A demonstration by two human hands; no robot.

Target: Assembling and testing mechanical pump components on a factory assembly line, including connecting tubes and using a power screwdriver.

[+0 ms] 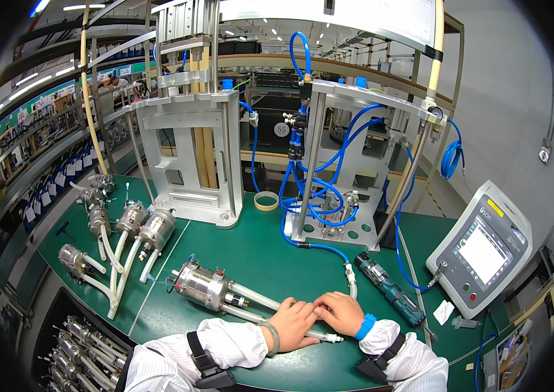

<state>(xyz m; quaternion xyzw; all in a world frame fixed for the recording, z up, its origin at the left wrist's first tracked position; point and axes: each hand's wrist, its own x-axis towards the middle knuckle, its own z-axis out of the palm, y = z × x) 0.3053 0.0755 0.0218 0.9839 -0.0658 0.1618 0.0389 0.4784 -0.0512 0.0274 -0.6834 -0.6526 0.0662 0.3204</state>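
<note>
A shiny metal cylinder [201, 285] with small fittings lies on the green bench in front of me, and two whitish flexible tubes [254, 295] run from it toward my hands. My left hand [290, 325] is closed over these tubes; one tube end with a metal fitting [329, 337] sticks out beyond it. My right hand [341, 312] meets the left at the fingertips, its fingers bent, and what they hold is hidden. Just behind the right hand, a short clear hose end [352, 287] with a white connector comes down from a blue air hose [322, 247].
More metal cylinders with tubes [157, 228] lie at the left, others in a bin [84, 353] below. Two metal fixture frames [192, 157] stand behind. A green power screwdriver [391, 291], a tape roll [266, 200] and a grey screen unit [483, 251] are on the bench.
</note>
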